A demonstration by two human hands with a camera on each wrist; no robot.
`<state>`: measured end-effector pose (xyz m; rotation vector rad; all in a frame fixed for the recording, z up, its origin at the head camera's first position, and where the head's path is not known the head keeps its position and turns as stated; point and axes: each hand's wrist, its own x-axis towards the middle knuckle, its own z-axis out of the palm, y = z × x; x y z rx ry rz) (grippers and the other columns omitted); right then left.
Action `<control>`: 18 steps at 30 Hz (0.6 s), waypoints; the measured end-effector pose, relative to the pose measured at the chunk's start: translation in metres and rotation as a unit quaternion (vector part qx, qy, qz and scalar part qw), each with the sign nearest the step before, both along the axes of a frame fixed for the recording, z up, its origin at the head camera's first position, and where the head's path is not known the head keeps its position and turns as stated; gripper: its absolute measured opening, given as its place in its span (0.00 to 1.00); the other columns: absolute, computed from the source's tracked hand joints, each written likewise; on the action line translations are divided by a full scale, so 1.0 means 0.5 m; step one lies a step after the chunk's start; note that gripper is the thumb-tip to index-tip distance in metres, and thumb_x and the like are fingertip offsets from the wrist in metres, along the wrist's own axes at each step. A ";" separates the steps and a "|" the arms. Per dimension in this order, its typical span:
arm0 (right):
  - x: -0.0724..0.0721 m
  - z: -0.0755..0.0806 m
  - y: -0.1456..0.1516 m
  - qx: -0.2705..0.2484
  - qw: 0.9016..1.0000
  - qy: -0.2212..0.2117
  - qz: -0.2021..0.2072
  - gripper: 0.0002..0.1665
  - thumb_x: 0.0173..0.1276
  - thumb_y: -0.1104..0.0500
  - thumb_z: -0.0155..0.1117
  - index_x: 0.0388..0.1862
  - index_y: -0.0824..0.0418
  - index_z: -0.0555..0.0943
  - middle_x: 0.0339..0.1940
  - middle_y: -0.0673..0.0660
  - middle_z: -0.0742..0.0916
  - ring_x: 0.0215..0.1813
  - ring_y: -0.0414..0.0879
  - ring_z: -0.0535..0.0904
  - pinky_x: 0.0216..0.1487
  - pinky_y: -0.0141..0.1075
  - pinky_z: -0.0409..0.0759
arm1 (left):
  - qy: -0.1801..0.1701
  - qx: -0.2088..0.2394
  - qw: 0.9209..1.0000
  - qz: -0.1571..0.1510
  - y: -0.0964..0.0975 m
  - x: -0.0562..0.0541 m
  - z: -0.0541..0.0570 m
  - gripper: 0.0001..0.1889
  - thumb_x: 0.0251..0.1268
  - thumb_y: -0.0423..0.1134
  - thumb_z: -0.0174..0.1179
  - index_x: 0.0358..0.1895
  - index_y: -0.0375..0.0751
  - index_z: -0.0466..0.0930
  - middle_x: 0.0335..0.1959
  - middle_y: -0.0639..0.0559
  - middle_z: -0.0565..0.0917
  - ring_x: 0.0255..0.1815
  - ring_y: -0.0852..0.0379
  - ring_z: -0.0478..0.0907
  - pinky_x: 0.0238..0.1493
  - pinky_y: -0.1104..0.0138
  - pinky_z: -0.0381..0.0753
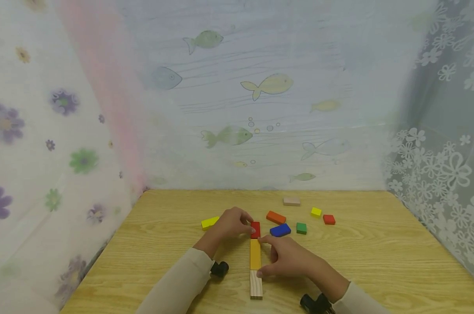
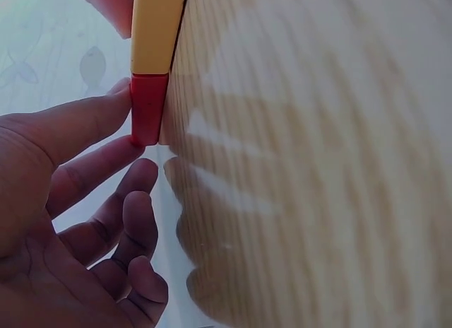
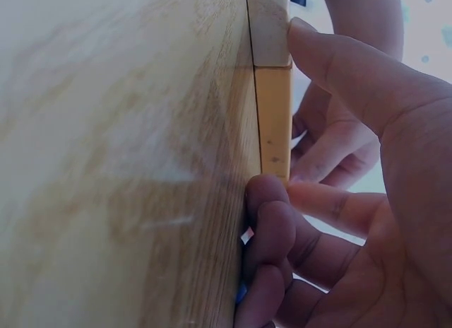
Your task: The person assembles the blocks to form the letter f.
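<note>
A row of wooden blocks lies on the table in the head view: a red block (image 1: 255, 230) at the far end, a yellow-orange block (image 1: 255, 254) in the middle, a plain wood block (image 1: 256, 285) nearest. With thumb and index finger, my left hand (image 1: 231, 226) holds the red block; the left wrist view shows its other fingers loosely bent beside the red block (image 2: 148, 110). My right hand (image 1: 289, 257) touches the row's right side, thumb by the plain block, index fingertip near the red joint. The right wrist view shows it spanning the yellow-orange block (image 3: 274, 123).
Right of the row lie an orange block (image 1: 276, 217), a blue block (image 1: 280, 230), a green block (image 1: 301, 228), a small yellow block (image 1: 316, 212), another red block (image 1: 329, 219) and a pale wood block (image 1: 291, 201). A long yellow block (image 1: 210, 223) sits left, partly behind my left hand.
</note>
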<state>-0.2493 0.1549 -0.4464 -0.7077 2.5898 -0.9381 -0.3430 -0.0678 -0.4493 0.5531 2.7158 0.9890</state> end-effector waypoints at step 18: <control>0.002 -0.001 -0.003 -0.010 1.000 -0.008 -0.008 0.56 0.55 0.37 0.82 0.78 0.50 0.68 0.24 0.47 0.82 0.26 0.42 0.76 0.27 0.34 0.74 | -0.002 0.006 1.000 0.002 0.000 0.002 0.000 0.16 0.62 0.44 0.75 0.52 0.47 0.90 0.42 0.54 0.89 0.39 0.57 0.82 0.42 0.62 0.85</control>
